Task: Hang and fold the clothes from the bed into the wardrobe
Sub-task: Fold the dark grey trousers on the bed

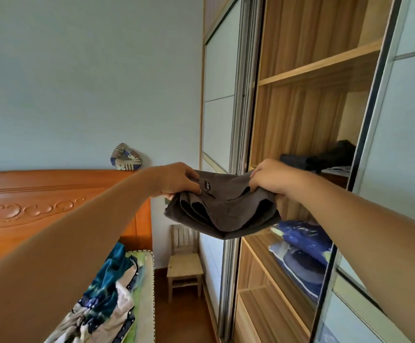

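Now: wardrobe (300, 115) open, dark clothes (325, 157) at middle shelf's (335, 178) right end. On bed (145, 293), loose pile (107, 293) by right edge. Folded grey garment (222, 211) midair, near shelf's front edge; left grip (176, 180), right grip (269, 179) curled on top corners. Shelving step; next, likely level slide in.

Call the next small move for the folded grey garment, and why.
Probably carry the folded grey garment forward and set it beside the dark clothes in the wardrobe: left hand and right hand grip it in the air, short of the open shelves.
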The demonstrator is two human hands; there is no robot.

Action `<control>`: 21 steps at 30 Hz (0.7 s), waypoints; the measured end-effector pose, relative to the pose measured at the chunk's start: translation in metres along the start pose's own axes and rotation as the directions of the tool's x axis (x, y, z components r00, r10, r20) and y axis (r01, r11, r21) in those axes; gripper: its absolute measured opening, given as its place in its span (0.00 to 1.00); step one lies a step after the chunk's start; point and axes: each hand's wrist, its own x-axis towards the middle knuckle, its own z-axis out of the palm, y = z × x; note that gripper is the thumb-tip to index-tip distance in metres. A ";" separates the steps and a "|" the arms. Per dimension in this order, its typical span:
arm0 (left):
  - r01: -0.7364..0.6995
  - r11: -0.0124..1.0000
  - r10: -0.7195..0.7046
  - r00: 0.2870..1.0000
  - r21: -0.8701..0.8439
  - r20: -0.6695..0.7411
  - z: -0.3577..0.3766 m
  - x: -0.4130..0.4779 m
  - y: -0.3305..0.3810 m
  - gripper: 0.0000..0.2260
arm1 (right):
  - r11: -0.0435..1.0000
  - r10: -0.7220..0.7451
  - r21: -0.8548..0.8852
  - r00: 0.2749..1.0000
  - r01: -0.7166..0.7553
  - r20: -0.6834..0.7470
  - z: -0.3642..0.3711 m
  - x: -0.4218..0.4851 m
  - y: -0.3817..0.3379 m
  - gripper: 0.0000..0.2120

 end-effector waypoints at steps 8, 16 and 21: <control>-0.206 0.978 0.201 0.972 0.034 0.124 -0.036 0.191 0.011 0.09 | 0.987 0.163 0.034 0.968 -0.159 -0.191 -0.030 0.145 0.003 0.17; -0.355 0.927 0.374 0.864 -0.119 0.339 -0.001 0.329 0.064 0.18 | 0.927 0.375 0.142 0.853 -0.347 -0.362 -0.086 0.197 0.042 0.14; -0.381 0.902 0.433 0.788 -0.205 0.438 0.049 0.363 0.091 0.23 | 0.879 0.465 0.137 0.758 -0.457 -0.458 -0.099 0.191 0.080 0.14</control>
